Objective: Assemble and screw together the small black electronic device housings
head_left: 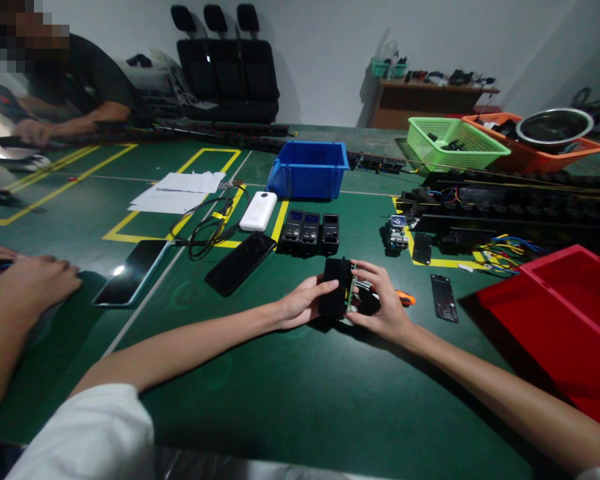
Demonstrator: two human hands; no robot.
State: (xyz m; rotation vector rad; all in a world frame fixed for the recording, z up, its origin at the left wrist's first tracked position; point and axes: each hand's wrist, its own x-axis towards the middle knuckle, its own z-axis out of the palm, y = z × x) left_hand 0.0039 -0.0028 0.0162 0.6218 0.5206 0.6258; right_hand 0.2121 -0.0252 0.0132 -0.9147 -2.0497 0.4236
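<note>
My left hand (303, 303) grips a black plastic housing (335, 288), its thumb lying across the flat face. On the housing's right side, the fingers of my right hand (383, 303) pinch a green circuit board (351, 293) at its upper and lower edges. Whether the board is seated fully in the housing I cannot tell. Behind the hands stand several black modules (309, 232) with small ports. An orange-handled tool (406, 298) lies partly hidden behind my right hand. Farther right are a bare circuit-board assembly (398, 233) and a flat black cover (445, 297).
A blue bin (310, 170), white power bank (259, 211), black phone (241, 263), lit phone (133, 273), cable (205, 230) and papers (175, 191) lie beyond my left arm. A red bin (560, 320) stands right. Another person's hand (45, 283) rests at left; a person (80, 87) works behind.
</note>
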